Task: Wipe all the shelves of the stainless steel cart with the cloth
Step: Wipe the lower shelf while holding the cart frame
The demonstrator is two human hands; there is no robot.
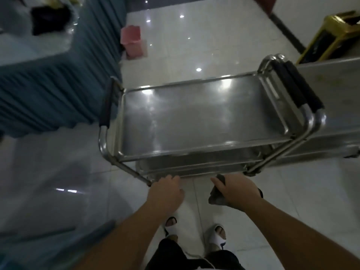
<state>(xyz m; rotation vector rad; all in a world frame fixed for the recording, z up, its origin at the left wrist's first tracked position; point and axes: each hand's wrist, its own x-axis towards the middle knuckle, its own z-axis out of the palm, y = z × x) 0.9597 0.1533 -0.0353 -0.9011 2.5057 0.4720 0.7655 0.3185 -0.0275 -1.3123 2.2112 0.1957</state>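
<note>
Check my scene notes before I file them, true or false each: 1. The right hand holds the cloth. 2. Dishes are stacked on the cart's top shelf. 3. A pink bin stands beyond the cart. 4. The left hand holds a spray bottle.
1. True: the right hand grips the dark cloth.
2. False: the top shelf of the cart is bare.
3. True: the pink bin stands on the floor.
4. False: the left hand holds nothing.
</note>
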